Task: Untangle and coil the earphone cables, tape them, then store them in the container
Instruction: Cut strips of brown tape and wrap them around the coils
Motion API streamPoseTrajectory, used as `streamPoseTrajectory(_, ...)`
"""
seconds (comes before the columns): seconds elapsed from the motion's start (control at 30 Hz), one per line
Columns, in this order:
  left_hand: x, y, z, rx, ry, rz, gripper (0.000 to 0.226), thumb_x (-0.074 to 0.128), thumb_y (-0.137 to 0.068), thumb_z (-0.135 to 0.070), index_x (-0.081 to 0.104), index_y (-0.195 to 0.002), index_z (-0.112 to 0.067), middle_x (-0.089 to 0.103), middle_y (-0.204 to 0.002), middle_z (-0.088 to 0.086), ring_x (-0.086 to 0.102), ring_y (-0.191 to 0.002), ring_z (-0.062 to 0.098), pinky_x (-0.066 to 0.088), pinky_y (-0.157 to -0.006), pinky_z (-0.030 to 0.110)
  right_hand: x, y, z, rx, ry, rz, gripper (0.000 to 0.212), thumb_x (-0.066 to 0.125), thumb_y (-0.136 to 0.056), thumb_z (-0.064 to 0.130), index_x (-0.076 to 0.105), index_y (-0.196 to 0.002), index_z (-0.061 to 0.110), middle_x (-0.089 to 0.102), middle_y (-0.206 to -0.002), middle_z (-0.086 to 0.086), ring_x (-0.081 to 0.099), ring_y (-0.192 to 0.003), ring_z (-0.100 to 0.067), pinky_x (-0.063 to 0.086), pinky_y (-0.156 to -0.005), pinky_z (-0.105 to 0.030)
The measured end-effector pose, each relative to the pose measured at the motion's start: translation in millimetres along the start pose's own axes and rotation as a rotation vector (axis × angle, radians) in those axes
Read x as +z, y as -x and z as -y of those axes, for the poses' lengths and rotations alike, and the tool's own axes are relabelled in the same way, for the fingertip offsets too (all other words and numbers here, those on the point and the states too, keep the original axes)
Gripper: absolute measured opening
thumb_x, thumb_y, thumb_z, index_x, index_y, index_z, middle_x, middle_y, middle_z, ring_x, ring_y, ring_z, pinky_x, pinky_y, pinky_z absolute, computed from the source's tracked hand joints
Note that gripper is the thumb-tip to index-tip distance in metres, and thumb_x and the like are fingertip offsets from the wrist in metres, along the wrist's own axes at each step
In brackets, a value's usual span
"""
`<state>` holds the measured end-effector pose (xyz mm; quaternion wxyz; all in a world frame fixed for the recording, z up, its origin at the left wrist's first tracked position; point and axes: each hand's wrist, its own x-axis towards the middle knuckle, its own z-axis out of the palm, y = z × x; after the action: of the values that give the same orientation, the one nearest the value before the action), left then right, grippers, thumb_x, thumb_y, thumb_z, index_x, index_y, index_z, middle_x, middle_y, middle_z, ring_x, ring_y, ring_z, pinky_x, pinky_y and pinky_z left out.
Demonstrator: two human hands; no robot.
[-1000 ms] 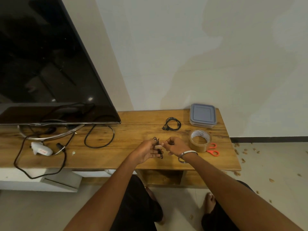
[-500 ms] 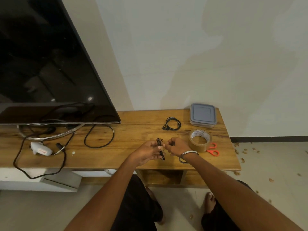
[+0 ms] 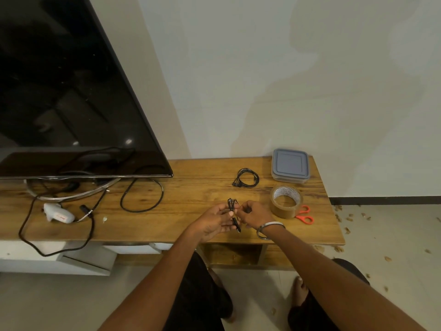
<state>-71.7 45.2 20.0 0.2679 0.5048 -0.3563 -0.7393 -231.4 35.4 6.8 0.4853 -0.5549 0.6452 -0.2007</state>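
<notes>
Wooden table (image 3: 191,187) with the tape roll (image 3: 286,202) as landmark: scissors (image 3: 304,215) touching its right side, lidded container (image 3: 290,168) behind it, coiled earphones (image 3: 245,178) behind-left; far left, TV stand (image 3: 71,195), black cable (image 3: 143,197), white device (image 3: 58,213).

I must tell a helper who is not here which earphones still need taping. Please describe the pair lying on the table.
On the wooden table, look right of the television, near the back edge. Left of the lidded grey container lies a black coiled earphone cable. No hand touches it, unlike the bundle held in front.
</notes>
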Motion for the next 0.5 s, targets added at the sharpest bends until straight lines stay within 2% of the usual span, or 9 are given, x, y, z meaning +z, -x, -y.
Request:
streamPoseTrajectory(0.07, 0, 0, 2, 0.005, 0.021, -0.004, 0.027, 0.055, -0.096, -0.004, 0.062, -0.119, -0.015, 0.061, -0.113, 0.007, 0.07, -0.083, 0.014, 0.057, -0.077, 0.028, 1, 1, -1, -0.02, 0.045, -0.026, 0.03, 0.065, -0.085, 0.036, 0.058, -0.102, 0.012, 0.061, -0.082, 0.0, 0.063, -0.076, -0.021, 0.056, -0.071, -0.037)
streamPoseTrajectory(0.1, 0, 0, 3, 0.01, 0.029, -0.003, 0.029, 0.055, -0.096, -0.004, 0.061, -0.123, -0.014, 0.061, -0.112, 0.007, 0.069, -0.083, 0.014, 0.057, -0.077, 0.028, 1, 1, -1, -0.026, 0.062, -0.035, 0.031, 0.066, -0.084, 0.037, 0.057, -0.102, 0.014, 0.062, -0.083, -0.001, 0.062, -0.075, -0.02, 0.054, -0.069, -0.036)
streamPoseTrajectory(0.17, 0, 0, 4, 0.018, 0.046, -0.002, 0.031, 0.055, -0.096, -0.004, 0.059, -0.126, -0.013, 0.06, -0.111, 0.007, 0.069, -0.084, 0.015, 0.057, -0.077, 0.028, 2, 4, -2, -0.05, 0.089, -0.058, 0.029, 0.065, -0.085, 0.036, 0.053, -0.103, 0.016, 0.061, -0.082, -0.001, 0.058, -0.071, -0.016, 0.046, -0.059, -0.025)
streamPoseTrajectory(0.23, 1, 0, 4, 0.026, 0.058, -0.016, 0.031, 0.055, -0.095, -0.004, 0.059, -0.125, -0.013, 0.06, -0.113, 0.008, 0.069, -0.085, 0.016, 0.058, -0.076, 0.028, 2, 6, -2, -0.091, 0.078, -0.116, 0.022, 0.062, -0.088, 0.027, 0.053, -0.103, 0.014, 0.058, -0.084, -0.001, 0.055, -0.075, -0.014, 0.04, -0.056, -0.017)
streamPoseTrajectory(0.33, 0, -1, 5, 0.029, 0.073, -0.028, 0.031, 0.055, -0.095, -0.005, 0.058, -0.125, -0.014, 0.058, -0.123, 0.011, 0.071, -0.087, 0.017, 0.058, -0.075, 0.029, -1, 9, 1, -0.161, 0.094, -0.156, 0.014, 0.058, -0.091, 0.02, 0.063, -0.098, 0.009, 0.061, -0.085, -0.001, 0.052, -0.07, -0.008, 0.035, -0.053, -0.008)
streamPoseTrajectory(0.43, 2, 0, 3, 0.038, 0.079, -0.037, 0.032, 0.056, -0.095, -0.005, 0.058, -0.126, -0.014, 0.059, -0.126, 0.013, 0.071, -0.088, 0.018, 0.058, -0.076, 0.03, -3, 12, 4, -0.224, 0.132, -0.115, 0.018, 0.059, -0.091, 0.02, 0.07, -0.093, 0.006, 0.059, -0.081, 0.0, 0.048, -0.067, -0.007, 0.034, -0.054, -0.009)
streamPoseTrajectory(0.5, 4, 0, 2, 0.049, 0.079, -0.032, 0.031, 0.057, -0.095, -0.006, 0.059, -0.125, -0.014, 0.061, -0.125, 0.011, 0.07, -0.092, 0.019, 0.058, -0.078, 0.031, -3, 12, 3, -0.244, 0.138, -0.116, 0.017, 0.06, -0.09, 0.02, 0.071, -0.093, 0.007, 0.056, -0.083, 0.003, 0.05, -0.072, -0.009, 0.037, -0.059, -0.016)
